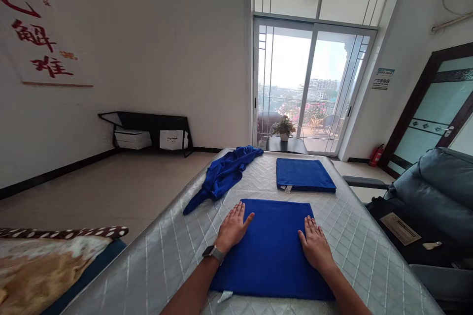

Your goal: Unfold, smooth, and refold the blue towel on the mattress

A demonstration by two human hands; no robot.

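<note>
**Both hands flat on blue cloth, nothing pinched**

Nearest: white tag poking out at the near edge of my flat blue cloth, toward its left corner. The cloth lies near, mid-width, on the silver quilted cover, squared off and mostly smooth.

My left hand is on its left edge, up by the far left corner, fingers straight, thumb spread inward; watch on that wrist. My right hand is on the right edge, fingertips close to the far right corner, also flat. Hands well apart, neither one clamped on anything.

Handling, my guess: light, soft, floppy, no breakage risk. Looks like brushed fabric, so probably decent grip on skin, but the quilted cover seems slick and the cloth could slide if pushed sideways. Layers may shift too. Best hold: both side edges at mid-length, fingers under all layers, thumbs on top. Skip the tag; one corner alone would probably let it droop open.

Farther, to the right: folded blue bundle, neat, its own label at the near edge. Far left: crumpled blue cloth, loose and twisted; likely needs two hands too. Farthest: potted plant beyond the cover.
</note>
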